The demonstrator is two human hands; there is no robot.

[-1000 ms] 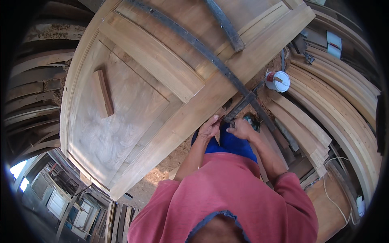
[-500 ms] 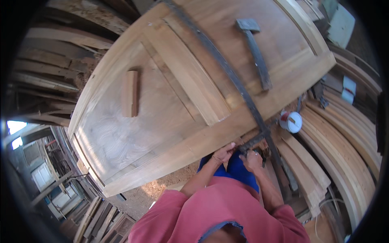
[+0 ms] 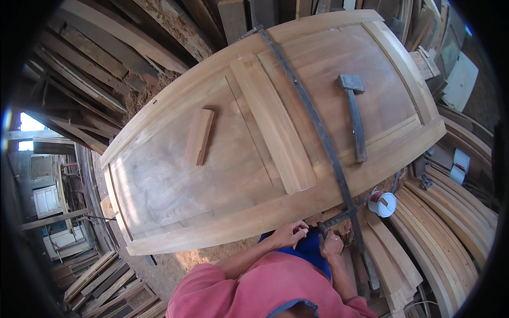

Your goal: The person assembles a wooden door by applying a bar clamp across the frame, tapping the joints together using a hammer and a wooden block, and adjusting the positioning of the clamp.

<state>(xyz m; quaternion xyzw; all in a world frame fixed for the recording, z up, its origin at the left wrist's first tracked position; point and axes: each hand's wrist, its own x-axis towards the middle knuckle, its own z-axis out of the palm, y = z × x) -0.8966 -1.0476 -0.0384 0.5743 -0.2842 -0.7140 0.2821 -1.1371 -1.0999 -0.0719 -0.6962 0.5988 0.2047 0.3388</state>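
A long dark metal bar clamp point(image 3: 313, 114) lies across a pale wooden panel door point(image 3: 222, 230), its screw end jutting past the near edge toward my body. My right hand point(image 3: 332, 245) is closed at that screw end, around its handle; the handle is mostly hidden by the fingers. Just left of it, my left hand point(image 3: 289, 234) hovers by the door's near edge with curled fingers, slightly apart from the clamp. Whether anything small sits in those fingers cannot be made out. A hammer point(image 3: 356, 116) with a blocky head and a short wood block point(image 3: 199, 137) rest on the door.
A white bucket point(image 3: 383, 204) stands beside the clamp's near end. Long curved boards point(image 3: 450, 228) are stacked at the right. Rough timber point(image 3: 101, 47) leans at the far left, with more offcuts point(image 3: 106, 281) at the lower left. Sawdust point(image 3: 196, 258) covers the floor.
The view has shifted, so the door sits lower and shows more of its far edge. My left hand has drawn slightly left from the clamp's screw end; my right hand stays there.
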